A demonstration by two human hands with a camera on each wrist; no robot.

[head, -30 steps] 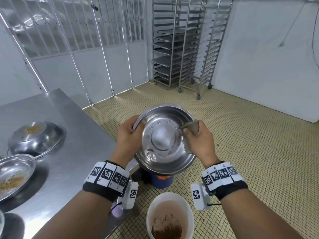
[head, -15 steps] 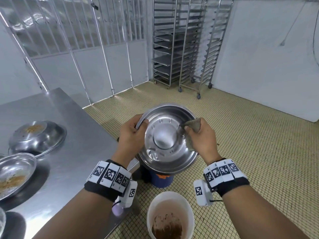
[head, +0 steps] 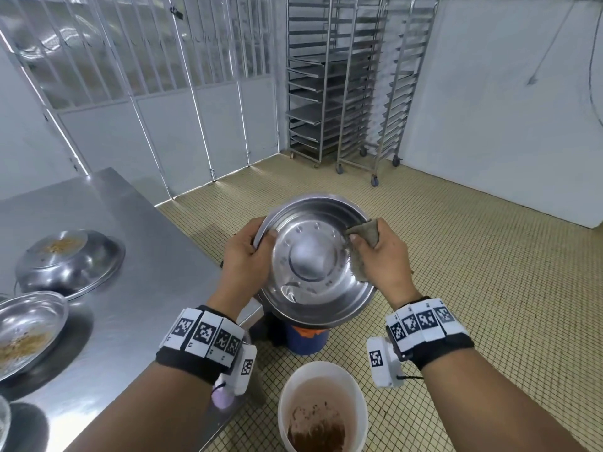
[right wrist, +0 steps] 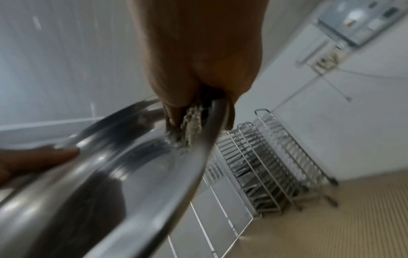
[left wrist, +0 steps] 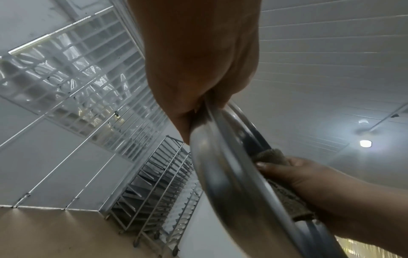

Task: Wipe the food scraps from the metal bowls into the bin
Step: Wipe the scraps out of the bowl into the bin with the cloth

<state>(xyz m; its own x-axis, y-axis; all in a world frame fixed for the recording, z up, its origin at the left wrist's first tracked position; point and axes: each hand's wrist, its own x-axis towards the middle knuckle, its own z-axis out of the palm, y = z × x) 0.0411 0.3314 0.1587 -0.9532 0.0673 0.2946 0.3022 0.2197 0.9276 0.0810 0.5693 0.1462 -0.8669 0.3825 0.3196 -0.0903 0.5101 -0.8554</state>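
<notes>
The left hand (head: 243, 261) grips the tilted metal bowl (head: 315, 262) by its left rim, held above the bin (head: 308, 339). The right hand (head: 381, 261) pinches a cloth (head: 363, 234) against the right rim. Stiff, light, probably slippery; grip the rim.

Blue bin (head: 306, 340) mostly hidden behind held metal bowl (head: 313, 259). Left-edge bowl (head: 29, 327) and white bucket (head: 321, 406) cut off by frame edges. Right wrist view blurred throughout.
</notes>
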